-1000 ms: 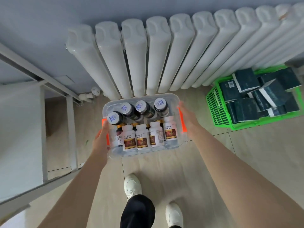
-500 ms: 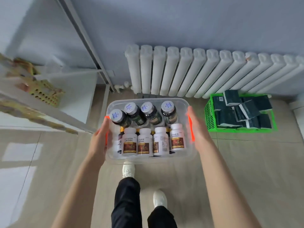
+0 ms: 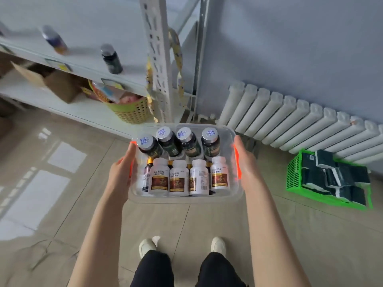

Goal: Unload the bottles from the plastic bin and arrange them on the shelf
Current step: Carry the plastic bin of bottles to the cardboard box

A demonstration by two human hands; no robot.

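Now the plastic bin (image 3: 184, 199) hangs in mid-air in front of the person, above the floor tiles. The left hand (image 3: 121, 177) and the right hand (image 3: 246, 168) each grip an orange side handle. Over the last second the view has swung off the radiator (image 3: 300, 121) and the shelf (image 3: 83, 65) has come into sight up to the left. Carrying looks nearly done, and unloading has not begun. Inside the bin stand four white bottles (image 3: 179, 177) in the near row, with four dark bottles (image 3: 187, 141) leaning behind them. A lone bottle (image 3: 110, 59) already stands on the shelf. Lower down sit a cardboard box (image 3: 56, 83) and a yellow basket (image 3: 132, 112) of packets. A green crate (image 3: 294, 175) by the radiator holds dark packs (image 3: 335, 172).
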